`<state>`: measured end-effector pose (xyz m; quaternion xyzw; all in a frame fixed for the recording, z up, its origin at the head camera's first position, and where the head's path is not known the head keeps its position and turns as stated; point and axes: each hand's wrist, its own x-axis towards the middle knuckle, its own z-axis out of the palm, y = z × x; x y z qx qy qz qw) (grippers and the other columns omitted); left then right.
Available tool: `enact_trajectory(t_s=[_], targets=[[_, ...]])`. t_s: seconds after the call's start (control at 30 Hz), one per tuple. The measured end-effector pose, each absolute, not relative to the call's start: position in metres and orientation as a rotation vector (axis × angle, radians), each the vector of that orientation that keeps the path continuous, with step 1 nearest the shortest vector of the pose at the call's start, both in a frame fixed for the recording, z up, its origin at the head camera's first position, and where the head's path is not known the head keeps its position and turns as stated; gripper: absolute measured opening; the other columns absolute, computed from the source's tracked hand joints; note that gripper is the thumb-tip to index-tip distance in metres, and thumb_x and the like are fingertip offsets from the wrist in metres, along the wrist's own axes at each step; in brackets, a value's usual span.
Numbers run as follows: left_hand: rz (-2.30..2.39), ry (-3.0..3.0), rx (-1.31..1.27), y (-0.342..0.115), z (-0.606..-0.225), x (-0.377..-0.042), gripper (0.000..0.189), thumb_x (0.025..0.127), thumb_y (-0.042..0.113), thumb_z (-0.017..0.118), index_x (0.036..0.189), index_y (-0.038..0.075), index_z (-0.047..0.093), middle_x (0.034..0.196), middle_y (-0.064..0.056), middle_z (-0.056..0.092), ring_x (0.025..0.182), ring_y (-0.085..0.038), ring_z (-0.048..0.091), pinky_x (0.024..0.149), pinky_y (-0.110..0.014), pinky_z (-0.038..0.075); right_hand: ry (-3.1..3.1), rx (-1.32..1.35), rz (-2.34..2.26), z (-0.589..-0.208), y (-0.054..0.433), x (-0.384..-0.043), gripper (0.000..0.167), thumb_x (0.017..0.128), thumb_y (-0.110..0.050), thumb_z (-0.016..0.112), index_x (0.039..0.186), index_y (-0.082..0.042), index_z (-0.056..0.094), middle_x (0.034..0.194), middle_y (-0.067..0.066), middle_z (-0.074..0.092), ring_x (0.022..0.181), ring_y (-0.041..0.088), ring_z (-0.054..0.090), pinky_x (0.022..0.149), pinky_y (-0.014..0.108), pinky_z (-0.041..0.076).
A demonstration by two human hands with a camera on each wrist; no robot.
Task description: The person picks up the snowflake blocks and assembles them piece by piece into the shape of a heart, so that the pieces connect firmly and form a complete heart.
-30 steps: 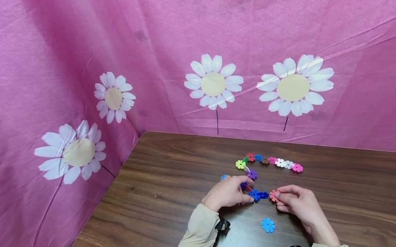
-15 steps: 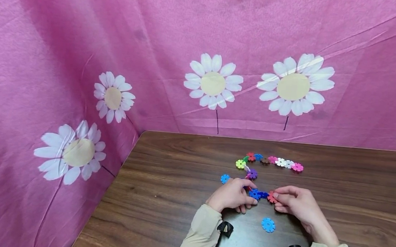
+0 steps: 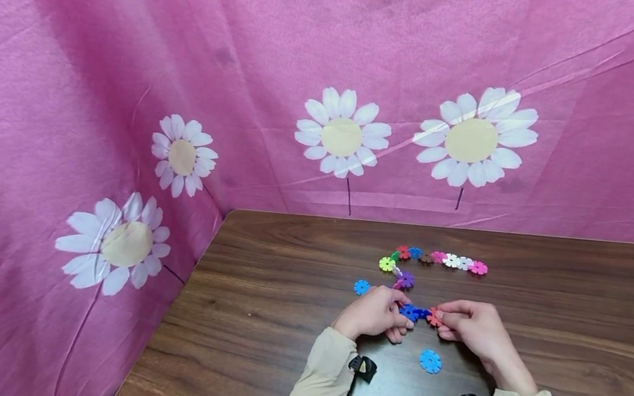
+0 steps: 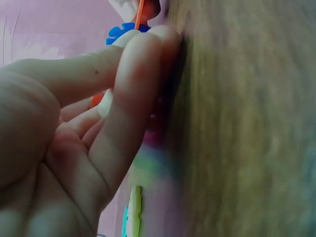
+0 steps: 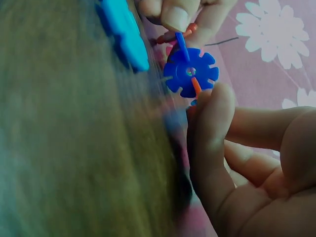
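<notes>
My left hand (image 3: pixel 371 314) pinches a blue notched disc (image 3: pixel 409 312) near the front end of a chain of colored snowflake discs. Slotted crosswise into that piece is a dark blue disc (image 5: pixel 190 74), facing the camera in the right wrist view. Between thumb and fingers, my right hand (image 3: pixel 472 328) pinches an orange-red disc (image 3: pixel 433 316). Its edge meets the dark blue disc's rim, seen as an orange strip (image 5: pixel 197 88) in the right wrist view. The left fingers hide part of the chain behind them.
The chain curves back past a purple disc (image 3: pixel 405 279) and a yellow-green disc (image 3: pixel 387 264), then right to a pink disc (image 3: pixel 478 268). Loose light blue discs lie left (image 3: pixel 362 287) and in front (image 3: pixel 430 361) on the wooden table (image 3: pixel 261 319). Pink cloth (image 3: pixel 270 81) hangs behind.
My right hand has brought the orange-red disc left, from a small gap to against the dark blue disc. The left hand has shifted slightly right, uncovering the loose light blue disc beside it.
</notes>
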<state>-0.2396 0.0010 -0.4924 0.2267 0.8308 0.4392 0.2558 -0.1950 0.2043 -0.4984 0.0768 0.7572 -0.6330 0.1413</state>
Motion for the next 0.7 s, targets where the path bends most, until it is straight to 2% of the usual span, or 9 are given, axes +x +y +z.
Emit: enact_trajectory(t_s=[0.17,0.4,0.53,0.7], targets=[[1.173,2.287,0.603,0.002,-0.493,-0.239,0.030,0.089,0.008,0.067,0.118,0.001,0.061,0.064,0.000,0.068,0.047,-0.005,0.062,0.051,-0.020,0.053,2.232,0.214,-1.805,-0.498,0.201,-0.195,0.034,0.093,-0.001,0.056,0.118,0.021,0.053,0.092,0.011,0.073,0.069,0.008,0.068,0.066,0.027,0.059],[1.238,2.265,0.568,0.001,-0.494,-0.241,0.031,0.088,0.006,0.069,0.117,0.002,0.060,0.065,-0.005,0.068,0.046,-0.008,0.061,0.048,-0.022,0.054,2.159,0.174,-1.836,-0.499,0.204,-0.196,0.038,0.094,-0.002,0.055,0.123,0.021,0.049,0.092,0.007,0.071,0.071,0.008,0.068,0.069,0.027,0.059],[1.255,2.268,0.542,-0.001,-0.495,-0.242,0.032,0.087,0.006,0.070,0.118,0.004,0.060,0.065,-0.005,0.068,0.045,-0.009,0.060,0.047,-0.023,0.053,2.149,0.131,-1.828,-0.499,0.211,-0.195,0.044,0.094,-0.008,0.059,0.126,0.020,0.046,0.091,0.005,0.071,0.072,0.009,0.068,0.069,0.028,0.059],[1.260,2.261,0.535,-0.004,-0.496,-0.244,0.034,0.087,0.007,0.070,0.120,0.005,0.060,0.063,-0.003,0.066,0.045,-0.009,0.060,0.047,-0.024,0.054,2.251,-0.003,-1.696,-0.497,0.225,-0.193,0.042,0.092,-0.015,0.065,0.120,0.014,0.054,0.090,0.005,0.071,0.072,0.009,0.065,0.066,0.029,0.058]])
